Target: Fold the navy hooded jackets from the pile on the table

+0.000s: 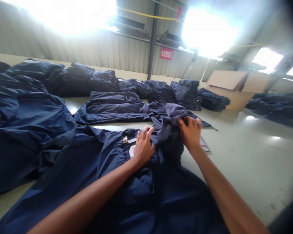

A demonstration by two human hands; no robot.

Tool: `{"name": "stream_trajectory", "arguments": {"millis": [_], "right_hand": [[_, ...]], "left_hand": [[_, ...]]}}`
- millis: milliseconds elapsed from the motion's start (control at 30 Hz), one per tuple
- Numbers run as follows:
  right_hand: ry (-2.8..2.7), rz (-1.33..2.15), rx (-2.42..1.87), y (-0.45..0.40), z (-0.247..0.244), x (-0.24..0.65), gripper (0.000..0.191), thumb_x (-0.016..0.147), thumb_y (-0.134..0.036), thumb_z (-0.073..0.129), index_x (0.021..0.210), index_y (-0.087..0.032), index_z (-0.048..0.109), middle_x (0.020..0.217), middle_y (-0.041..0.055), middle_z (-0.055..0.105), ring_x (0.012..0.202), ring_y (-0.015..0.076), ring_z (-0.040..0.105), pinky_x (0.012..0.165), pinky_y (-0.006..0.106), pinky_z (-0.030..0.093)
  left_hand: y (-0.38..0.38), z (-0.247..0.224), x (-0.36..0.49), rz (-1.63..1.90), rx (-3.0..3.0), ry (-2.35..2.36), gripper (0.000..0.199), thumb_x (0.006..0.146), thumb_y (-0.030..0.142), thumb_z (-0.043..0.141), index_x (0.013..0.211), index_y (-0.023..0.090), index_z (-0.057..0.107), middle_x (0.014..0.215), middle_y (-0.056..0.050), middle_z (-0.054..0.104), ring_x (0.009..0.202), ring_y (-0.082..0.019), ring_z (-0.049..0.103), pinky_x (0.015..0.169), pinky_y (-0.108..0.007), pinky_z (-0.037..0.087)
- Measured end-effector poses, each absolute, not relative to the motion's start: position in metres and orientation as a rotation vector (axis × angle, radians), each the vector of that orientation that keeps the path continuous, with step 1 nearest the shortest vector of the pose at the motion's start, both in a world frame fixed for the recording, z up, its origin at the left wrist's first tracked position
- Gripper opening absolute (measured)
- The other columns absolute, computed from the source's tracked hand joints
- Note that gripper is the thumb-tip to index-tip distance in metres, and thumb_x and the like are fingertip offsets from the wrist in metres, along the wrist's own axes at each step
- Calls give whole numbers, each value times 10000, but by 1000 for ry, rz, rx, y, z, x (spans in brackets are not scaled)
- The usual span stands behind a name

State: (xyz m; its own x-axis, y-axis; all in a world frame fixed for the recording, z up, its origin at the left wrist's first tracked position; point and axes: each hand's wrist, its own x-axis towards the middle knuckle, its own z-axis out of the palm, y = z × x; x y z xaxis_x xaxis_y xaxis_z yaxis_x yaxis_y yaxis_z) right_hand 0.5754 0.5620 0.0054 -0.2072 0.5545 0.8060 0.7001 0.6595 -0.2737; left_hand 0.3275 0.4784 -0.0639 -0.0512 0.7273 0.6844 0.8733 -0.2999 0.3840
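Note:
A navy hooded jacket (80, 162) lies spread over the surface before me, its collar showing a white tag (132, 150) and a small label. My left hand (143, 145) rests at the collar beside the tag, fingers apart and slightly bent on the fabric. The raised hood (172, 118) is bunched up between my two hands. At the hood's right edge, my right hand (191, 132) grips the cloth between thumb and fingers. The lower body of the jacket is in dark shadow beneath my forearms.
Another folded navy garment (117, 107) lies just beyond. Stacks of dark clothing (104, 81) line the wall, and loose navy garments (26, 107) pile up at left. An open cardboard box (230, 84) stands at back right. A flat white-and-red item (204, 145) lies beside my right wrist.

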Motion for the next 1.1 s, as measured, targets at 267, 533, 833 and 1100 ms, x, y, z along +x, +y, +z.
{"name": "stream_trajectory", "arguments": {"millis": [267,533,833,1100], "right_hand": [[-2306,-19,-1010,563,-22,546,377,1031,-321,547,1371,-233,683,1464,144,607,1346,314,590,1148,496,492],[-2726,188,-789,549,-69,510,404,1044,-291,584,1419,-164,668,1467,186,630,1362,316,594,1170,486,476],[-2687,225,-780,550,-70,510,474,1001,-226,627,1474,-193,623,1471,182,625,1358,304,609,1157,487,494],[-2704,264,-424,524,-62,494,652,800,64,577,1289,-320,772,1574,76,579,1432,282,566,1192,468,471]], "left_hand": [[479,-60,329,-980,-2120,-1852,224,961,194,577,1182,231,583,1186,-96,673,1143,-314,622,1010,-470,492],[476,-64,327,-670,-2291,-1927,157,981,229,591,1137,218,612,1099,-91,710,1082,-304,661,903,-415,525],[477,-33,312,-830,-2484,-1961,291,1076,270,431,1007,207,706,1036,-87,743,970,-246,719,915,-351,541],[417,16,195,-579,-2827,-1826,468,801,40,499,1122,264,756,1165,-32,730,1137,-222,685,1070,-353,522]]}}
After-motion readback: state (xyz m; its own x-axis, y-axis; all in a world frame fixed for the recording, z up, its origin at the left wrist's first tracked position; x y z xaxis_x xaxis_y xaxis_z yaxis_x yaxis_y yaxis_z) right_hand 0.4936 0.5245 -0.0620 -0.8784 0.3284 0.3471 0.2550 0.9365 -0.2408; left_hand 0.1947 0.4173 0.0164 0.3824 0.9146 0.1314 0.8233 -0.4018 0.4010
